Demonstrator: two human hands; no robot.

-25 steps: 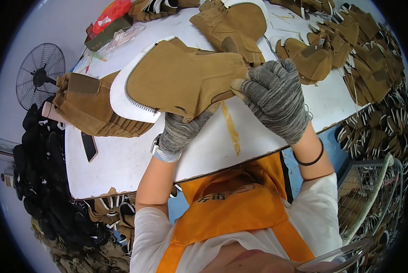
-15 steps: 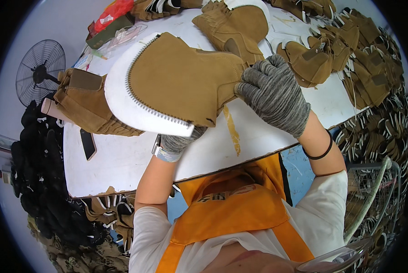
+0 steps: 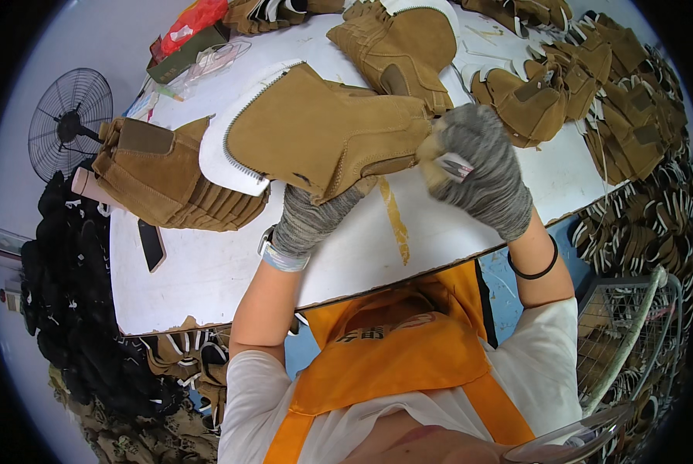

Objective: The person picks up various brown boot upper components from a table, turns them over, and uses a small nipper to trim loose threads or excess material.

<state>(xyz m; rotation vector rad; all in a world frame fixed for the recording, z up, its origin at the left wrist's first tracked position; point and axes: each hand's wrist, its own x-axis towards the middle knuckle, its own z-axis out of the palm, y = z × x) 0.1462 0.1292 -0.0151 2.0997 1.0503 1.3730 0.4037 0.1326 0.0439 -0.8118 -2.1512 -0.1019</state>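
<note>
1. Here, a person in an orange apron point(image 3: 393, 371) and white T-shirt stands at a white table point(image 3: 207, 271), seen from above, both hands in grey knit gloves.
2. The left hand point(image 3: 315, 220) reaches up under a tan suede boot upper point(image 3: 323, 131), its fingers hidden beneath the piece, closed around the lower edge as far as can be seen.
3. The right hand point(image 3: 478, 166) is clamped on the heel end of the same upper, at 3 o'clock from its middle, fingers curled tightly around the edge.
4. The boot upper is held just above the table, near the middle of the picture, with a white lining and zip teeth point(image 3: 234, 151) showing along its 9 o'clock edge.
5. A watch with a pale strap point(image 3: 277, 254) sits on the left wrist; a thin black band point(image 3: 536, 267) circles the right wrist.
6. At 9 o'clock from the held piece lies a stack of tan uppers point(image 3: 172, 182), touching the white lining.
7. At 12 o'clock rests another tan upper point(image 3: 404, 46); more are piled at 2 o'clock point(image 3: 586, 85), running off the table edge.
8. A dark flat object point(image 3: 151, 243) lies on the table at 8 o'clock, near the stack.
9. A black floor fan point(image 3: 68, 120) stands beyond the table at 9 o'clock.
10. A red packet point(image 3: 195, 19) lies at the far corner, at 11 o'clock.
11. A wire basket point(image 3: 632, 340) stands at 4 o'clock, beside the person.
</note>
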